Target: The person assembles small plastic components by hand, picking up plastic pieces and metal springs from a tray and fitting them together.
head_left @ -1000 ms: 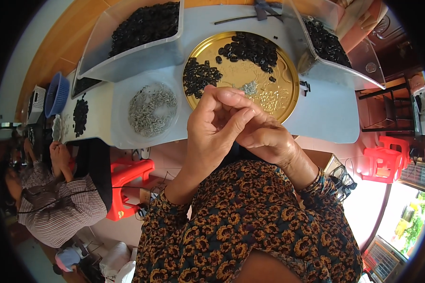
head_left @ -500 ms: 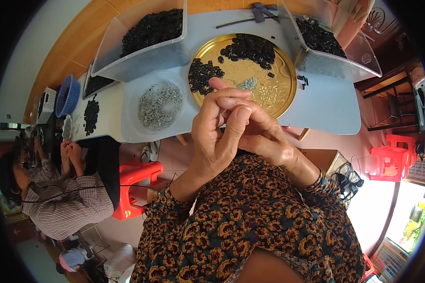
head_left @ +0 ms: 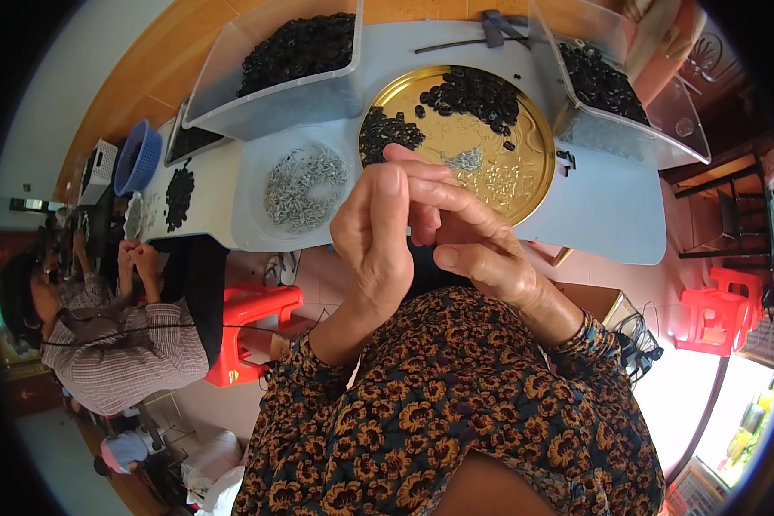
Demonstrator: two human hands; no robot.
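Note:
My left hand and my right hand meet at the fingertips in front of my chest, just off the table's near edge. The left thumb points up, and the left fingers curve toward the right ones. Long and mostly straight, my right fingers reach across to the left hand, with the right thumb standing apart. No object shows between the palms, though part of the fingers is hidden. Behind them lies a round gold tray with black oval pieces, smaller black parts and small silvery pins.
Left of my hands, a clear round dish holds many silvery pins. Clear plastic bins of black parts stand behind. A person works at the left near a red stool. More red stools stand at the right.
My hands have parted at the thumb side: the left thumb has lifted upright, and the right thumb has come away from the left hand. The fingertips stay together. The view has shifted slightly.

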